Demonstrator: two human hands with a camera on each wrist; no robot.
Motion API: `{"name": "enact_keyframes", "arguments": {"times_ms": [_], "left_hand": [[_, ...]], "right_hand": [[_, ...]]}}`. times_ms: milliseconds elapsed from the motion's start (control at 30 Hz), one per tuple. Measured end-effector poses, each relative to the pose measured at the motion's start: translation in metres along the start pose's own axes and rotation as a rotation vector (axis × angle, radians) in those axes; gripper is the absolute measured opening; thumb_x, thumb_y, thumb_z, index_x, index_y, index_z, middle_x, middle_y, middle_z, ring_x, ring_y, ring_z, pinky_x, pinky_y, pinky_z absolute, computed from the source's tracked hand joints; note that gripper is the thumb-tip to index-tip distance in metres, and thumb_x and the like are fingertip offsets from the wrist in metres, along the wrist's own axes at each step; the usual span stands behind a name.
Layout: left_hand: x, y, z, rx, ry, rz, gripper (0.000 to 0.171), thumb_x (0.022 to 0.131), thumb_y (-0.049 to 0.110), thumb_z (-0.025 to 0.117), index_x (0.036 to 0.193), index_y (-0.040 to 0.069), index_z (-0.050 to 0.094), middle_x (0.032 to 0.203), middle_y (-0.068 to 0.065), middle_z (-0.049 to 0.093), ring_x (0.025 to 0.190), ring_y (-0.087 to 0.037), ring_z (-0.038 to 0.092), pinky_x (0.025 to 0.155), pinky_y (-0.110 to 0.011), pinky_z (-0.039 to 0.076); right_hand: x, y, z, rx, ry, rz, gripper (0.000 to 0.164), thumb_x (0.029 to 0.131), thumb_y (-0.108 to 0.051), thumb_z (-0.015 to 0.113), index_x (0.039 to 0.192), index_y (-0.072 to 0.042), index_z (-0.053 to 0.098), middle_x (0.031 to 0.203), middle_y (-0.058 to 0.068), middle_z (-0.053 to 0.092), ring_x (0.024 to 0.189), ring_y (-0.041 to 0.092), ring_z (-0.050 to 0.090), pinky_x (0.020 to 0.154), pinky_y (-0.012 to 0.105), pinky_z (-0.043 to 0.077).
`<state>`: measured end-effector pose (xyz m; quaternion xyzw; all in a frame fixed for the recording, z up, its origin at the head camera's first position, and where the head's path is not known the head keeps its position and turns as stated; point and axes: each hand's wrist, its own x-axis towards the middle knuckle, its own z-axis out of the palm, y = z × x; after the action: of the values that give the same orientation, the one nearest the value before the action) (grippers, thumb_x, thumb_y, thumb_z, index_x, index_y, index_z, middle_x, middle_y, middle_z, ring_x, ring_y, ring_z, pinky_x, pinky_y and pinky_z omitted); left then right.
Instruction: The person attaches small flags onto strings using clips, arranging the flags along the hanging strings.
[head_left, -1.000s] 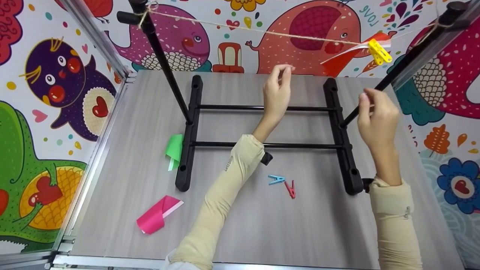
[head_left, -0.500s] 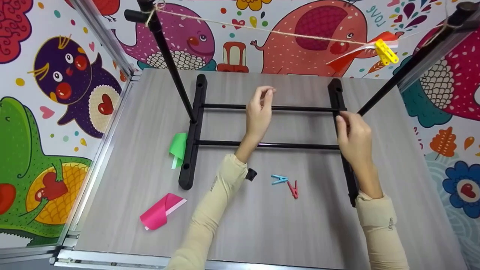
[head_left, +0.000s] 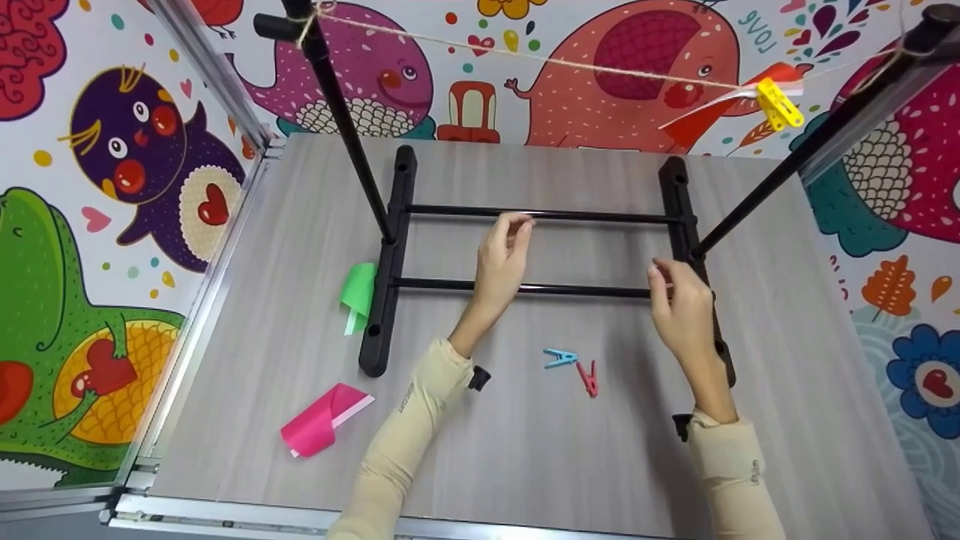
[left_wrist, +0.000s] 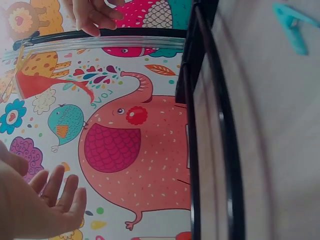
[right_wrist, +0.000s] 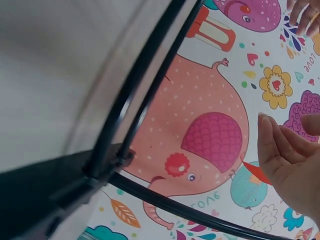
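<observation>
My left hand (head_left: 501,264) hovers over the middle of the black frame (head_left: 384,307), fingers loosely bent and holding nothing. Near the frame's right side my right hand (head_left: 682,307) is likewise relaxed, with nothing between thumb and fingers. Both wrist views show the left hand (left_wrist: 50,200) and right hand (right_wrist: 290,155) without any object. A yellow clothespin (head_left: 779,103) pins a red paper (head_left: 705,124) to the string (head_left: 570,64) above. On the table lie a blue clothespin (head_left: 559,358) and a red clothespin (head_left: 589,379), nearer the front than both hands.
A pink folded paper (head_left: 311,427) lies at the front left, and a green one (head_left: 358,291) touches the frame's left foot. Black upright poles (head_left: 341,112) rise on both sides and carry the string. Printed walls enclose the table (head_left: 525,465).
Both hands have come down and back toward the table's front, the right one also moving left from beside the right pole. The papers and clothespins stay where they were.
</observation>
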<state>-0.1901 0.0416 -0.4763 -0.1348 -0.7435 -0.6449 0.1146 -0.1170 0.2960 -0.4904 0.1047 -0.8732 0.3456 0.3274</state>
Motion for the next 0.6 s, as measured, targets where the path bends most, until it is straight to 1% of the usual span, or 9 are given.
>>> {"name": "enact_keyframes", "arguments": {"times_ms": [167,233,333,400,467,533,600], "left_hand": [[-0.020,-0.011,-0.009,0.028,-0.045,-0.040,0.022,0.109,0.012,0.051,0.121,-0.003,0.063,0.117,-0.016,0.068,0.111,-0.027,0.064,0.095,-0.034,0.054],[-0.027,-0.013,-0.013,0.034,-0.058,-0.054,0.023,0.109,0.012,0.051,0.122,-0.003,0.063,0.117,-0.018,0.069,0.111,-0.028,0.065,0.096,-0.036,0.054],[-0.036,-0.013,-0.019,0.051,-0.088,-0.082,0.024,0.109,0.014,0.053,0.121,-0.003,0.063,0.115,-0.017,0.070,0.108,-0.027,0.067,0.094,-0.037,0.054],[-0.041,-0.012,-0.023,0.074,-0.113,-0.090,0.023,0.109,0.014,0.053,0.120,-0.003,0.065,0.111,-0.016,0.072,0.104,-0.027,0.069,0.091,-0.038,0.056],[-0.046,-0.013,-0.028,0.100,-0.128,-0.083,0.023,0.108,0.014,0.054,0.115,-0.003,0.067,0.105,-0.014,0.074,0.099,-0.026,0.071,0.088,-0.038,0.056],[-0.050,-0.014,-0.034,0.124,-0.127,-0.060,0.022,0.108,0.014,0.055,0.109,-0.002,0.070,0.097,-0.011,0.075,0.093,-0.026,0.072,0.084,-0.037,0.057],[-0.054,-0.015,-0.040,0.142,-0.103,-0.037,0.022,0.108,0.013,0.056,0.102,-0.001,0.072,0.092,-0.009,0.076,0.088,-0.024,0.072,0.080,-0.035,0.056]], "right_hand": [[-0.012,0.001,0.006,0.011,0.007,0.015,0.013,0.097,0.008,0.063,0.106,0.016,0.069,0.088,0.024,0.070,0.072,0.035,0.068,0.072,0.005,0.041],[-0.016,0.001,0.009,0.006,-0.004,0.025,0.013,0.097,0.007,0.063,0.106,0.016,0.069,0.089,0.024,0.070,0.072,0.035,0.068,0.071,0.006,0.041],[-0.022,-0.001,0.013,-0.010,-0.047,0.045,0.014,0.098,0.005,0.064,0.107,0.015,0.069,0.093,0.025,0.071,0.074,0.035,0.069,0.067,0.021,0.054],[-0.026,-0.002,0.015,-0.013,-0.079,0.056,0.015,0.099,0.003,0.064,0.108,0.015,0.069,0.094,0.025,0.071,0.075,0.035,0.070,0.064,0.031,0.057],[-0.030,-0.003,0.018,-0.017,-0.096,0.065,0.016,0.099,0.002,0.065,0.108,0.014,0.069,0.094,0.024,0.071,0.075,0.033,0.070,0.062,0.042,0.057],[-0.034,-0.003,0.021,-0.016,-0.104,0.066,0.015,0.099,0.001,0.066,0.107,0.013,0.070,0.092,0.022,0.072,0.074,0.032,0.070,0.061,0.040,0.057],[-0.037,-0.003,0.023,-0.019,-0.109,0.072,0.014,0.098,0.001,0.067,0.106,0.012,0.070,0.092,0.022,0.072,0.074,0.031,0.070,0.061,0.039,0.057]]}}
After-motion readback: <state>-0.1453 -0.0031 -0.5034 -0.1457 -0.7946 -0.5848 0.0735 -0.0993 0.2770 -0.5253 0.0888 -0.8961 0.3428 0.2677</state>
